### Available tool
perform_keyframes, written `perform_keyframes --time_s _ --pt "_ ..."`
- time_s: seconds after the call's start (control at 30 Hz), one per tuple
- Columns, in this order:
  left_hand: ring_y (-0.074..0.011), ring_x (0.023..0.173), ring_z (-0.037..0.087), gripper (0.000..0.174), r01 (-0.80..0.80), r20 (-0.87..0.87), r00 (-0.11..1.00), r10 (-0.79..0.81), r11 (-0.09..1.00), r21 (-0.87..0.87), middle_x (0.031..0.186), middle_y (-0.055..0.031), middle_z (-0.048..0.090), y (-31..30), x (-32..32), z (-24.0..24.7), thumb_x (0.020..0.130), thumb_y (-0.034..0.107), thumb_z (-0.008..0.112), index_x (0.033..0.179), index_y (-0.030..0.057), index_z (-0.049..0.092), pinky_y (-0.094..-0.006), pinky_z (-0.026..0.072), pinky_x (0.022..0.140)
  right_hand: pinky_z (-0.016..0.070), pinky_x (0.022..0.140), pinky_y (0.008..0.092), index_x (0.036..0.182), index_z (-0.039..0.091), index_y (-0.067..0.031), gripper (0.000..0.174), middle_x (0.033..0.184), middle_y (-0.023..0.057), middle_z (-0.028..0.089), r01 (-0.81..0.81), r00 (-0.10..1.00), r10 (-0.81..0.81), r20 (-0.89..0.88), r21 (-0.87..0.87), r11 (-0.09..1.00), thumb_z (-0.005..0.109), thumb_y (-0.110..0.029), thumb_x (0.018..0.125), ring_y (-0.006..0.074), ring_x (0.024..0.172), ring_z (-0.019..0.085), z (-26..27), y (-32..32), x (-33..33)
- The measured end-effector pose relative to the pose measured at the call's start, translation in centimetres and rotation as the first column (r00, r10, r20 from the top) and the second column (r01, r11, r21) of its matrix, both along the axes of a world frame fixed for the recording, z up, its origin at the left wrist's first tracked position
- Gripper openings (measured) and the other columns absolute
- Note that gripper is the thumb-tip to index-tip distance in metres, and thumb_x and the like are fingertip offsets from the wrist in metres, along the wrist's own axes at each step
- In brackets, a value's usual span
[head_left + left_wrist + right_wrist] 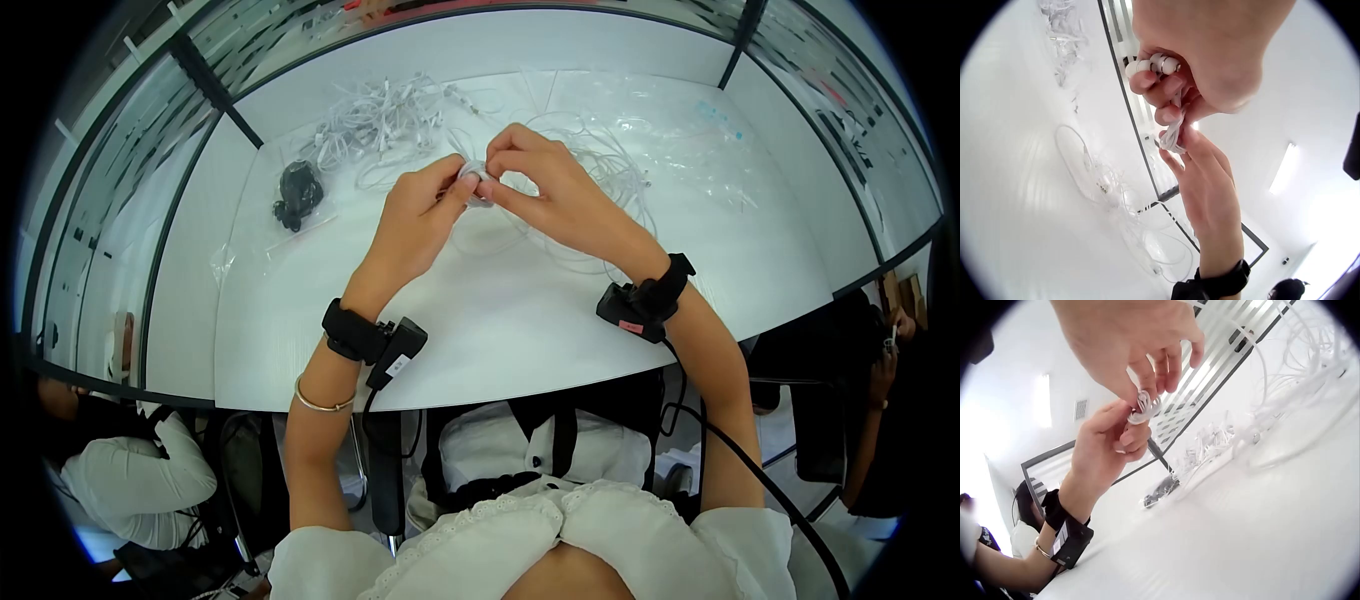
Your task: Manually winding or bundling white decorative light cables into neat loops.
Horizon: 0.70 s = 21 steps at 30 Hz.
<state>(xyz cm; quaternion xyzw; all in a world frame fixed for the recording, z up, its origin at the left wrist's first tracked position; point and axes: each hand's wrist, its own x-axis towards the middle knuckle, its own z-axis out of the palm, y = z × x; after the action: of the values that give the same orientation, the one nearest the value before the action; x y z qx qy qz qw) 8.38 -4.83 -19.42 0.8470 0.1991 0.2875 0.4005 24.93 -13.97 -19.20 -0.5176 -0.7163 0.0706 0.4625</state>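
Observation:
A small coiled bundle of white cable (1145, 409) is held between both hands above the white table. The left hand (415, 215) curls its fingers round it; in the left wrist view two white earbuds (1164, 64) stick out of the left fist (1194, 69). The right hand (565, 200) pinches the coil's other side with thumb and index finger, its remaining fingers spread in the right wrist view. In the left wrist view, the loops (1174, 139) hang between the two hands.
A tangled pile of white cables (380, 120) lies at the back left, beside a black bundle (298, 195). Loose white cable loops (610, 165) and clear plastic bags (700, 150) lie behind and right of the hands. Low white panels (480, 45) edge the table (330, 370).

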Motion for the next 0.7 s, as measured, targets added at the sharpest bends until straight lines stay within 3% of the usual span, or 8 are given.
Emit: perform_keyframes --time_s 0.1,0.3,0.5,0.6,0.7 --pt "-0.0079 0.055 0.039 0.024 0.053 0.143 0.989 -0.028 0.984 -0.169 0.059 -0.0007 0.046 0.0 0.0 0.3 0.092 0.020 0.050 0.082 -0.0005 0.057 -0.0251 0.0300 0.050 0.0419 0.065 0.0335 0.074 0.057 -0.0001 0.019 0.087 0.0079 0.054 0.019 1.000 -0.017 -0.017 0.143 0.990 0.067 -0.016 0.078 0.0245 0.073 0.053 0.0 0.3 -0.3" --pt "-0.0051 0.057 0.041 0.021 0.110 0.177 0.983 -0.044 0.917 -0.384 0.065 0.0002 0.051 0.1 -0.2 1.1 0.090 0.017 0.052 0.084 -0.0015 0.060 -0.0209 0.0287 0.050 0.0416 0.070 0.0341 0.076 0.058 -0.0002 0.018 0.090 0.0073 0.052 -0.005 1.000 0.010 -0.028 0.158 0.987 0.067 -0.015 0.078 0.0241 0.081 0.052 0.0 0.2 -0.3" --pt "-0.0045 0.054 0.040 0.021 0.100 0.210 0.978 -0.005 0.892 -0.441 0.067 -0.0009 0.054 0.2 -0.2 1.4 0.089 0.016 0.050 0.082 -0.0009 0.061 -0.0192 0.0268 0.047 0.0404 0.073 0.0331 0.078 0.057 -0.0015 0.017 0.094 0.0058 0.051 -0.007 0.999 0.012 -0.036 0.126 0.992 0.067 -0.016 0.079 0.0234 0.084 0.051 0.3 0.1 -0.6" --pt "-0.0032 0.050 0.037 0.022 0.058 0.216 0.975 0.050 0.883 -0.466 0.063 -0.0001 0.052 0.8 -0.3 1.3 0.089 0.018 0.050 0.081 0.0009 0.061 -0.0192 0.0234 0.043 0.0427 0.077 0.0313 0.083 0.058 -0.0037 0.015 0.096 0.0040 0.050 -0.011 0.993 -0.018 0.120 0.233 0.973 0.068 -0.015 0.080 0.0195 0.089 0.051 0.4 0.0 -0.6" --pt "-0.0021 0.045 0.032 0.022 0.014 0.225 0.970 0.092 0.902 -0.432 0.056 0.0020 0.046 0.9 -0.1 1.2 0.088 0.019 0.050 0.077 0.0033 0.059 -0.0199 0.0189 0.040 0.0438 0.076 0.0308 0.084 0.058 -0.0041 0.015 0.097 0.0038 0.051 0.007 0.997 -0.019 0.068 0.171 0.985 0.069 -0.013 0.079 0.0197 0.089 0.052 0.7 -0.2 -1.3"
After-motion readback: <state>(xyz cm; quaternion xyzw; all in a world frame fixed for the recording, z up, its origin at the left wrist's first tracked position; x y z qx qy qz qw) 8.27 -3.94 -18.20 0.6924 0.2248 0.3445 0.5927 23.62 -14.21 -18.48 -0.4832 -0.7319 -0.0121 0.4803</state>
